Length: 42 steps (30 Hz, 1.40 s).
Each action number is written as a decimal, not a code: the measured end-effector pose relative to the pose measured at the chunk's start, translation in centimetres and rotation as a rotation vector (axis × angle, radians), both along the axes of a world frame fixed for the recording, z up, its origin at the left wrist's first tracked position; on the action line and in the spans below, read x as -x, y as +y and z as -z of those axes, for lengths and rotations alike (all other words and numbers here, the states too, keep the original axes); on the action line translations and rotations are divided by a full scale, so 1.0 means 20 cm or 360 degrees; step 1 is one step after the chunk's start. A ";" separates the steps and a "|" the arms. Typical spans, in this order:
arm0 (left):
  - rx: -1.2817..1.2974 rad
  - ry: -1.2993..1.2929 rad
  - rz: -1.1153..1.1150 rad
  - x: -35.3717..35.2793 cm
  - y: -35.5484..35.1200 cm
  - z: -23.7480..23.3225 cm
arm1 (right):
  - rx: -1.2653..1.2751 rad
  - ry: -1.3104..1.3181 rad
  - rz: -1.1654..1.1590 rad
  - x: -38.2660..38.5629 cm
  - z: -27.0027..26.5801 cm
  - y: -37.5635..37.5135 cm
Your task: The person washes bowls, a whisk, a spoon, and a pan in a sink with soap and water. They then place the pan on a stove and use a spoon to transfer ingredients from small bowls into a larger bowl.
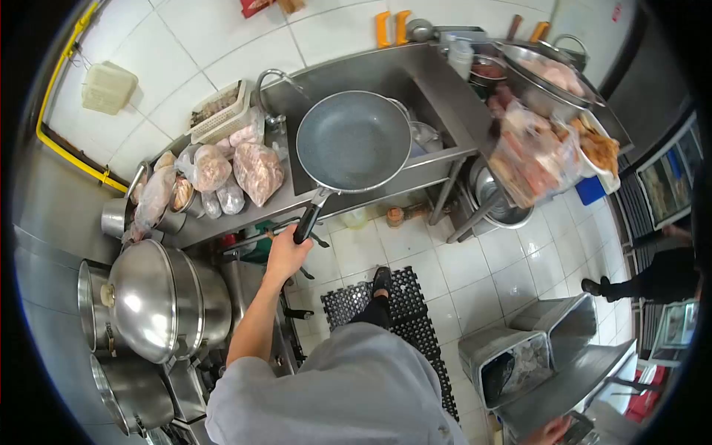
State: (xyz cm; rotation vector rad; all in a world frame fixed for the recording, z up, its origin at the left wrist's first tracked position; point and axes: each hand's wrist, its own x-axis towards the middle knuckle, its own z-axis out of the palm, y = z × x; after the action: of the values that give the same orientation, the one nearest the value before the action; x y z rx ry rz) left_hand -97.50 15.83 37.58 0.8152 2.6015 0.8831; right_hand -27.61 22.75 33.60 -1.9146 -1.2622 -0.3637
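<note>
My left hand [288, 254] is wrapped around the black handle of a deep grey frying pan [354, 141]. The pan is over the sink [437, 104], its inside facing up, with a few small specks on the surface. Beside its rim at the upper left is the curved metal tap [273, 96]. At the bottom right edge, a partly cut-off hand [549, 432] appears to be my right hand. It is close to a metal container [581, 428]; its fingers are not clear enough to show a grip.
Bagged raw meat [258, 172] lies left of the sink; more meat bags [530, 159] and a metal bowl [545, 93] are at right. Large steamer pots [148, 297] stand left. Metal bins [512, 363] and a person's dark-clothed leg [653, 280] are to the right. A rubber mat [404, 297] covers the floor.
</note>
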 end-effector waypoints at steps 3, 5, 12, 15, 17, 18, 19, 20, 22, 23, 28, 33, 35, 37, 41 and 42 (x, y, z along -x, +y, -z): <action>-0.0063 -0.0055 -0.0107 0.26 0.04 0.14 | 0.0337 0.0616 -0.0774 0.55 0.12 0.52; -0.0114 0.0013 -0.0122 0.38 0.04 0.27 | 0.0451 0.0934 -0.1042 1.24 0.03 0.81; 0.0152 -0.0153 -0.0166 0.58 0.21 0.37 | 0.0790 0.0242 -0.2406 2.99 0.17 1.65; 0.0124 -0.0166 -0.0169 0.64 0.27 0.44 | 0.1110 -0.0558 -0.2506 3.48 0.49 1.93; 0.0101 -0.0124 -0.0228 0.64 0.30 0.46 | 0.1373 -0.0998 -0.2524 3.65 0.61 1.96; 0.0129 -0.0281 -0.0328 0.65 0.32 0.44 | 0.1506 -0.1235 -0.2529 3.72 0.66 1.95; 0.0190 -0.0307 -0.0361 0.64 0.35 0.40 | 0.1606 -0.1618 -0.2469 3.78 0.69 1.92; 0.0241 -0.0321 -0.0388 0.65 0.40 0.36 | 0.1666 -0.1998 -0.2381 3.84 0.71 1.90; 0.0335 -0.0304 -0.0406 0.69 0.44 0.36 | 0.1648 -0.2462 -0.2310 3.93 0.70 1.91; 0.0403 -0.0335 -0.0405 0.70 0.44 0.36 | 0.1827 -0.2184 -0.2369 3.95 0.68 1.95; 0.0655 -0.0397 -0.0475 0.74 0.52 0.26 | 0.1668 -0.0561 -0.3186 4.15 0.33 2.04; 0.0907 -0.0375 -0.0540 0.76 0.59 0.27 | 0.1934 -0.0219 -0.3368 4.66 1.15 1.75; 0.0910 -0.0414 -0.0592 0.76 0.60 0.27 | 0.1885 -0.0389 -0.3314 4.75 1.32 1.57; 0.0886 -0.0450 -0.0662 0.80 0.62 0.30 | 0.1302 -0.1101 -0.3576 4.70 1.14 1.40; 0.0899 -0.0443 -0.0658 0.79 0.58 0.30 | 0.1640 -0.1652 -0.4100 4.62 1.14 1.73; 0.0905 -0.0417 -0.0639 0.77 0.57 0.33 | 0.1968 -0.1262 -0.3928 4.66 1.11 1.78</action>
State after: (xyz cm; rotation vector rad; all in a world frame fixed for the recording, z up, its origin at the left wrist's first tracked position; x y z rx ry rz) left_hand -112.99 27.23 31.06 0.0242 2.5986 0.2642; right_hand -120.88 58.32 11.32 0.7447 -3.4144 1.2627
